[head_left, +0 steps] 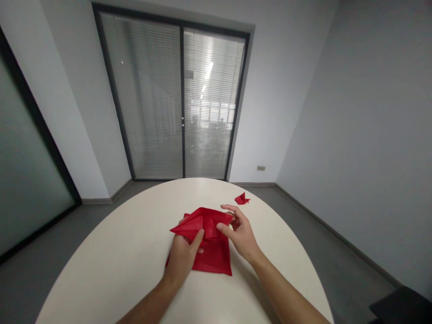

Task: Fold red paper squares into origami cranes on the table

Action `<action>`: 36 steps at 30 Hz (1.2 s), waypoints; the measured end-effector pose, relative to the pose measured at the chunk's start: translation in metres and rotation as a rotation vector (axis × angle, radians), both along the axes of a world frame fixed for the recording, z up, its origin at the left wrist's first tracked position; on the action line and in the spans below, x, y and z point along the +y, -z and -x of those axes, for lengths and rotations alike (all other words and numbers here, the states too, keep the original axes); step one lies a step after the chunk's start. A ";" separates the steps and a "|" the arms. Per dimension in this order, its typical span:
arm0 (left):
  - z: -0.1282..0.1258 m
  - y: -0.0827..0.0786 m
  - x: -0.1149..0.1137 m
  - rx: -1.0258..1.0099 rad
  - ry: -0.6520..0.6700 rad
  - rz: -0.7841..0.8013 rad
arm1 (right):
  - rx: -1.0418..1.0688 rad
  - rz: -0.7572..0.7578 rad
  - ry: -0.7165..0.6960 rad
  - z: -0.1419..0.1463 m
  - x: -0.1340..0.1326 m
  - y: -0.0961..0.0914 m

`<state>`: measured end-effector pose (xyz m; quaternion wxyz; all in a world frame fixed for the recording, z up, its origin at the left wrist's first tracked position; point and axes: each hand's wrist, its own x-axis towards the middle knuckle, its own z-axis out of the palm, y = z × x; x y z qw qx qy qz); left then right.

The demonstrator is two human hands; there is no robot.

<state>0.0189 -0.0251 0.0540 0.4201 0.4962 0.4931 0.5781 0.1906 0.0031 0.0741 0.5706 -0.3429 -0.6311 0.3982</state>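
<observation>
At the far left, a frosted glass panel (27, 157) is set in a dark frame, and next to it a glazed partition (151, 103) is backed by slatted blinds. In front, a pale, rounded worktop (101, 261) is spread across the lower view. Above it, the folded red paper (194, 222) is held by the left hand (182, 254), whose grip is closed on its lower left part, the thumb being laid over the near face. Beneath, a flat red piece (214, 261) is rested on the worktop (its left side is partly hidden by the left hand). The right end of the folded paper is pinched by the right hand (241, 231), with the thumb placed on the front, some fingers behind and the forefinger lifted away. Just beyond that hand, a small red folded figure (242, 199) is set near the worktop's far edge. Farther right, a small plate (261, 168) is fixed low on the wall (270, 112), and a dark object (403, 306) is cut off by the lower right corner.
</observation>
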 end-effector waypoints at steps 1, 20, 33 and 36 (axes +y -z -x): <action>0.000 0.002 0.001 -0.020 0.023 0.011 | -0.035 -0.021 -0.029 0.000 -0.001 0.000; 0.001 0.010 0.008 -0.002 0.113 -0.123 | -0.182 -0.005 -0.075 0.006 0.001 -0.002; -0.010 0.015 0.000 -0.083 0.238 -0.085 | -0.373 -0.165 0.117 0.010 -0.007 0.004; -0.011 0.016 -0.001 -0.170 0.305 -0.040 | -0.200 -0.061 0.155 0.010 -0.002 0.011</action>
